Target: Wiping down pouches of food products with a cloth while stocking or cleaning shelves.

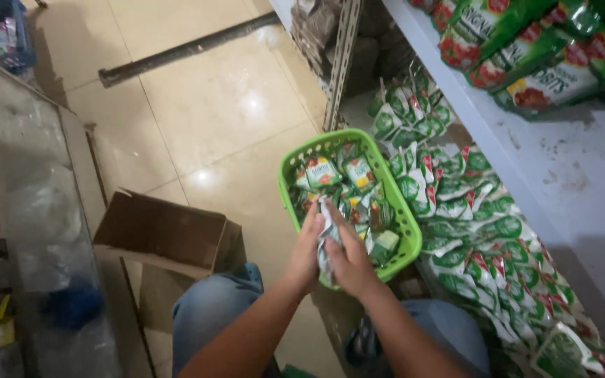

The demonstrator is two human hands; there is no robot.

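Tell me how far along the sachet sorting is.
Done: many green-and-white sachets already lie stacked on the lower shelf. In hand: the left hand and right hand grip a strip of sachets between them over the green basket. Left: more sachets still fill the basket.

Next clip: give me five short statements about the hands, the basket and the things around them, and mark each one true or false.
1. Both hands, the left hand and the right hand, hold a small white and green sachet. True.
2. The green perforated plastic basket is empty. False: it holds many small green and white sachets.
3. An open brown cardboard box stands on the tiled floor to the left of the basket. True.
4. The box is packed with sachets. False: its visible inside looks empty.
5. The white shelf at the right carries red bottles. False: green packets lie on it.
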